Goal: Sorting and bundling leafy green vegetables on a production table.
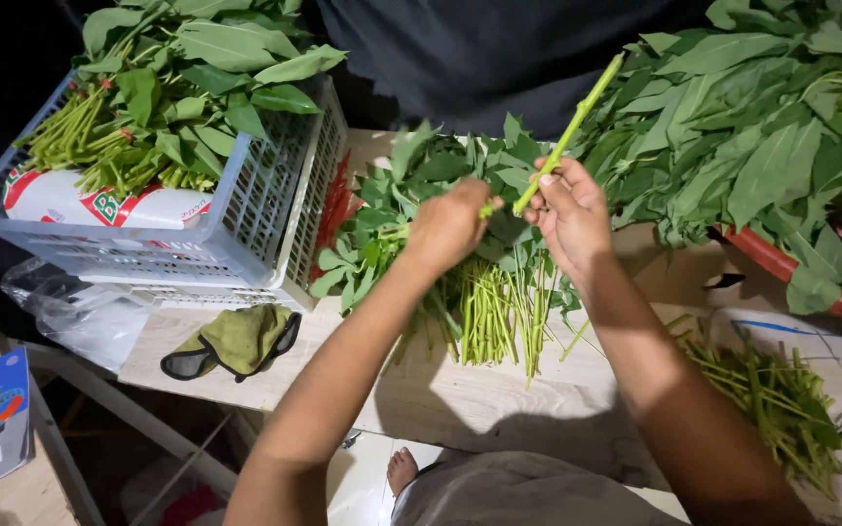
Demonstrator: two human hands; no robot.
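So, mid-sorting by the look of it. Everything sits around the bundle of leafy greens (479,282) lying in the middle of the wooden table (440,390), leaves pointing away, cut stem ends toward the person.

The right hand (572,209) is just above that bundle, fingers clamped on a single thick green stalk (569,131) that sticks up and away at a slant. The left hand (445,226) is right beside it, also over the bundle, fingers curled shut on the stalk's lower end, or maybe on a bit of leaf; I can't quite tell which from this angle.

Right of the bundle there's a big heap of the same greens (762,127) in what looks like a red-rimmed container, and nearer the person on that side, a pile of bare trimmed stems (782,399). Left of the bundle is a grey plastic crate (246,214) holding more greens, with an olive cloth (241,341) lying in front of it.

My read: this is the stripping or trimming step, one stalk at a time. The next move probably calls for a firm pinch low on the stalk and a clean snap or pull, keeping both hands close so the tender part doesn't tear.
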